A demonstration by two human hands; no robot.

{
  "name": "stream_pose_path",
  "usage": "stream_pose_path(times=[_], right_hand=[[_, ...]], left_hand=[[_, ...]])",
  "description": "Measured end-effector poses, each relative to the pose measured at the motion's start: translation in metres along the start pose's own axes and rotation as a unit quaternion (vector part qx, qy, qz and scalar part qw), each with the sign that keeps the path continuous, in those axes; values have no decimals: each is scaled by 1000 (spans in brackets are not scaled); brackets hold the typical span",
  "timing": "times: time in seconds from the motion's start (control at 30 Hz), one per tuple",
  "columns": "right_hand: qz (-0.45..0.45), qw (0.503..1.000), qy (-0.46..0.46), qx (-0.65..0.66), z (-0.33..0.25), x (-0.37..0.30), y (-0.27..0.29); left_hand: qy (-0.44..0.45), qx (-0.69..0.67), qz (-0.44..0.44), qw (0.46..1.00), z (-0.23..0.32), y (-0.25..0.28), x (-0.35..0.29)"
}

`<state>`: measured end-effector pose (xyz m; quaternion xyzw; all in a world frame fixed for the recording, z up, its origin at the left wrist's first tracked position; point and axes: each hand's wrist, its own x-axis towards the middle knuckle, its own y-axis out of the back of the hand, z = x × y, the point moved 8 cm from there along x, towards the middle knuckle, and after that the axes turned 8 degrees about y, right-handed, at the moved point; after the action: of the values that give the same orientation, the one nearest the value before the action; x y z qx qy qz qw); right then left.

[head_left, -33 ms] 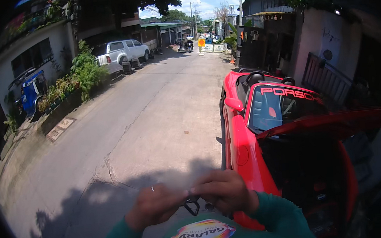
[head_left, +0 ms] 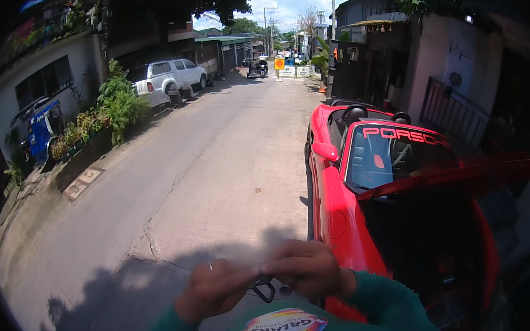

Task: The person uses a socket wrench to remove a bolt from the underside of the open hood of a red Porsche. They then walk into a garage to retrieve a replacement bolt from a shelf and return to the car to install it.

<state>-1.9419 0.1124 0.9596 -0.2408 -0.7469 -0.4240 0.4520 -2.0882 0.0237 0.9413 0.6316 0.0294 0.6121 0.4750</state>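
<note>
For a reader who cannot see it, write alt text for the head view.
Two hands, left hand and right hand, meet over a small dark object on a sunny street, beside a red car with its hood raised.

Standing outdoors on a narrow residential street in bright sun. Concrete roadway [head_left: 215, 170] running toward twelve o'clock, cracking underfoot. Low houses and potted greenery [head_left: 112, 109] lining ten o'clock, a white pickup [head_left: 166, 76] parking at eleven. Red open-top sports car [head_left: 344, 203] sitting at three o'clock beside a walled gate [head_left: 455, 111]. Utility poles and signboards showing far up the lane.
</note>
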Motion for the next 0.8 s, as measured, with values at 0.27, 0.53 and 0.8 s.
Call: stream_pose_path(times=[0.27,0.53,0.8], right_hand=[[-1,999,-33,-29,338,61,63],[4,983,-154,-104,710,69,93],[79,905,-416,-42,1112,58,171]], left_hand=[[94,-48,-51,993,-302,-114,159],[213,-370,-57,903,-666,-288,258],[401,-694,-94,591,-973,-487,417]])
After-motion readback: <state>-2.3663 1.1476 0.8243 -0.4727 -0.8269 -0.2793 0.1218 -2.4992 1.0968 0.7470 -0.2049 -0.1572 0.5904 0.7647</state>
